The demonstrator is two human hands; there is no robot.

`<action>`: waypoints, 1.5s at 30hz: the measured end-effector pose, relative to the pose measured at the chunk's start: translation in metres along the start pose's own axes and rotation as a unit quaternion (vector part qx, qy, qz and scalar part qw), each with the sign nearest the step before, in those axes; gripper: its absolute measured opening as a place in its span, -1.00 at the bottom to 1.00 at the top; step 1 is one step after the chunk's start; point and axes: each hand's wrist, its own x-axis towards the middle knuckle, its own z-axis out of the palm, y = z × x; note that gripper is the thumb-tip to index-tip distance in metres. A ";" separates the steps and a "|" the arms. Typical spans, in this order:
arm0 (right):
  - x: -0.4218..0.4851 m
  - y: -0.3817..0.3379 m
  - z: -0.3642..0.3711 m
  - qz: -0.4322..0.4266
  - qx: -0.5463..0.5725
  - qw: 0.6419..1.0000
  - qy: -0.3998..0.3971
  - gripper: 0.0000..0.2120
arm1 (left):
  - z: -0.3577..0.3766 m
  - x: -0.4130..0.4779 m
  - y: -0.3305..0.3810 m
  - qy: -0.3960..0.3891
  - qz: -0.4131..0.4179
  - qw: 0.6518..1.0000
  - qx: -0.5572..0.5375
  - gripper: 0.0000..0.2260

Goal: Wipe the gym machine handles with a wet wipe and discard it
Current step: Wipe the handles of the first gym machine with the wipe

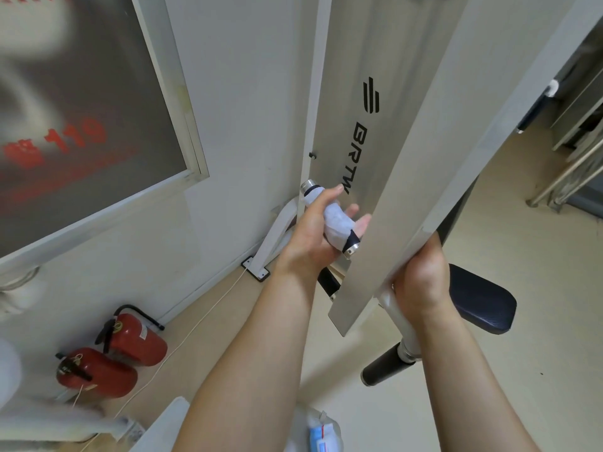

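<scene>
Nearest us, at the bottom edge, a wipe packet (pixel 323 432) shows; just beyond, the lower black handle (pixel 386 365) is bare, wiped or not we cannot tell; right hand (pixel 421 282) grips the white bar (pixel 396 308) above it, fingers curled out of sight behind the steel plate (pixel 408 177); farther on, left hand (pixel 310 233) cups the wet wipe (pixel 337 223) round the upper handle (pixel 313 187), fingers loosely wrapped; we judge it mid-wipe; discarding remains, no bin in view.
</scene>
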 end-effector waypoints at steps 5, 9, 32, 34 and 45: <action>0.000 -0.003 0.003 -0.022 -0.008 0.999 0.039 -0.55 | 0.010 0.012 0.008 0.016 0.024 0.999 -0.041 -0.72; 0.003 -0.004 0.004 -0.051 -0.044 0.996 0.050 -0.73 | 0.013 0.020 0.023 0.064 0.052 0.996 -0.029 -0.59; -0.014 0.002 0.007 -0.107 -0.114 0.987 0.042 -0.72 | 0.015 -0.005 0.000 0.157 0.097 0.975 0.124 -0.66; -0.013 0.001 0.005 -0.111 -0.107 0.987 0.051 -0.76 | 0.005 -0.009 -0.011 0.071 0.055 0.989 0.121 -0.66; -0.018 0.003 0.008 -0.117 -0.112 0.987 0.024 -0.82 | -0.010 0.002 -0.006 -0.093 0.075 0.985 -0.127 -0.80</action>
